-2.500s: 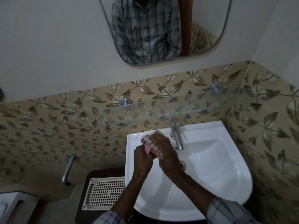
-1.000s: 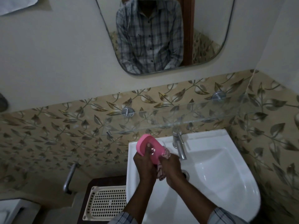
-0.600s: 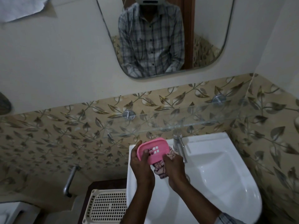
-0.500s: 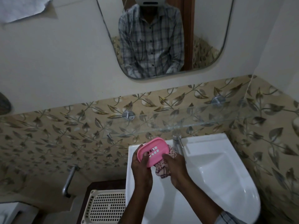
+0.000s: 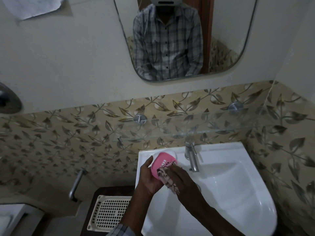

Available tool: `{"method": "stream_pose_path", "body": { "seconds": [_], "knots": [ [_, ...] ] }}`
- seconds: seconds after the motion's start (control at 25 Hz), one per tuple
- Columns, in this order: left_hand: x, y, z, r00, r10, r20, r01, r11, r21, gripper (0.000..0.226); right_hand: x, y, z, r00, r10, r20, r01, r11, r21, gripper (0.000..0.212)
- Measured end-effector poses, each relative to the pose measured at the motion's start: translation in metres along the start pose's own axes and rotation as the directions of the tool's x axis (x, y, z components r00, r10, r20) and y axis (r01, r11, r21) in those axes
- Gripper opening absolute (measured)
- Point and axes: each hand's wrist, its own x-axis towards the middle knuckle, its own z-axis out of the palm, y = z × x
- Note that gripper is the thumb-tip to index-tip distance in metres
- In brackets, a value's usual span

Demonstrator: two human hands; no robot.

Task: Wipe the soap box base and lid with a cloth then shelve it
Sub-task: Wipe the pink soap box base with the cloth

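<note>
My left hand [image 5: 150,178] holds the pink soap box base [image 5: 162,163] over the back left corner of the white sink [image 5: 238,193]. The base is tilted, and its slotted underside faces me. My right hand [image 5: 180,179] presses a patterned pink cloth [image 5: 166,176] against the lower right part of the base. Part of the base is hidden under the cloth and fingers. Behind the base, a pale oval piece [image 5: 172,153] lies on the sink rim; I cannot tell whether it is the lid. A glass shelf [image 5: 196,128] runs along the tiled wall above the sink.
A chrome tap [image 5: 191,155] stands just right of my hands. A cream perforated tray [image 5: 110,212] lies on a dark stand left of the sink. A metal pipe [image 5: 75,184] juts from the wall on the left. A mirror [image 5: 184,36] hangs above.
The cloth and my right hand have moved up onto the face of the pink base. The base has tilted and sunk slightly toward the sink rim. My head has tipped up a little.
</note>
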Motion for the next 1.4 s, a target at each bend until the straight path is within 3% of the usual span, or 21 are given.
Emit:
{"method": "stream_pose_path", "body": {
  "seconds": [0.08, 0.24, 0.28, 0.4, 0.56, 0.64, 0.68, 0.8, 0.92, 0.96, 1.04, 1.16, 1.28, 1.4],
  "knots": [
    [-0.003, 0.000, -0.006, 0.999, -0.045, 0.023, 0.043, 0.997, 0.068, 0.073, 0.001, 0.011, -0.008, 0.999, -0.016, 0.052, 0.013, 0.998, 0.059, 0.062],
    [-0.002, -0.008, -0.005, 0.997, -0.076, 0.009, 0.074, 0.987, 0.142, 0.060, 0.022, 0.025, -0.022, 0.992, 0.093, -0.089, -0.087, 0.994, 0.073, 0.052],
    [-0.001, -0.008, -0.001, 0.995, -0.095, 0.013, 0.092, 0.987, 0.129, 0.060, 0.028, 0.028, -0.025, 0.994, 0.056, -0.089, -0.048, 0.994, 0.096, 0.051],
    [-0.004, -0.009, 0.009, 0.985, -0.160, 0.063, 0.150, 0.978, 0.142, 0.051, 0.030, 0.037, -0.024, 0.963, -0.266, 0.032, 0.262, 0.961, 0.083, 0.049],
    [-0.003, -0.013, 0.017, 0.998, -0.056, 0.038, 0.047, 0.979, 0.200, 0.041, 0.041, 0.040, -0.020, 0.983, -0.182, -0.029, 0.184, 0.979, 0.084, 0.035],
    [-0.002, -0.014, 0.019, 0.999, -0.032, 0.027, 0.026, 0.979, 0.202, 0.039, 0.042, 0.036, -0.019, 0.961, -0.272, -0.037, 0.275, 0.958, 0.081, 0.035],
    [0.000, -0.014, 0.020, 1.000, 0.007, 0.022, -0.011, 0.975, 0.221, 0.039, 0.044, 0.038, -0.018, 0.968, -0.249, -0.028, 0.251, 0.967, 0.053, 0.036],
    [0.007, -0.018, 0.017, 0.993, 0.120, 0.006, -0.118, 0.963, 0.242, 0.043, 0.049, 0.025, -0.020, 0.994, 0.093, -0.052, -0.092, 0.996, 0.014, 0.049],
    [0.011, -0.021, 0.013, 0.983, 0.172, -0.065, -0.152, 0.958, 0.243, 0.049, 0.045, 0.011, -0.018, 0.999, 0.019, 0.034, -0.017, 0.999, -0.039, 0.057],
    [0.012, -0.022, 0.013, 0.973, 0.205, -0.101, -0.172, 0.947, 0.272, 0.044, 0.051, 0.010, -0.022, 0.996, 0.078, 0.047, -0.076, 0.996, -0.042, 0.053],
    [0.017, -0.027, 0.015, 0.933, 0.342, -0.115, -0.280, 0.886, 0.370, 0.030, 0.062, 0.006, -0.027, 0.932, 0.357, 0.061, -0.351, 0.932, -0.091, 0.041],
    [0.016, -0.035, 0.017, 0.858, 0.506, -0.093, -0.417, 0.791, 0.448, 0.026, 0.072, -0.010, -0.017, 0.778, 0.576, 0.251, -0.521, 0.815, -0.253, 0.039],
    [0.018, -0.030, 0.003, 0.805, 0.579, -0.127, -0.458, 0.743, 0.488, 0.038, 0.072, -0.024, -0.022, 0.632, 0.652, 0.419, -0.696, 0.715, -0.061, 0.027],
    [0.014, -0.020, -0.013, 0.841, 0.537, -0.064, -0.485, 0.802, 0.348, 0.049, 0.073, -0.015, -0.047, 0.499, 0.681, 0.536, -0.866, 0.378, 0.327, 0.010]
  ]
}}
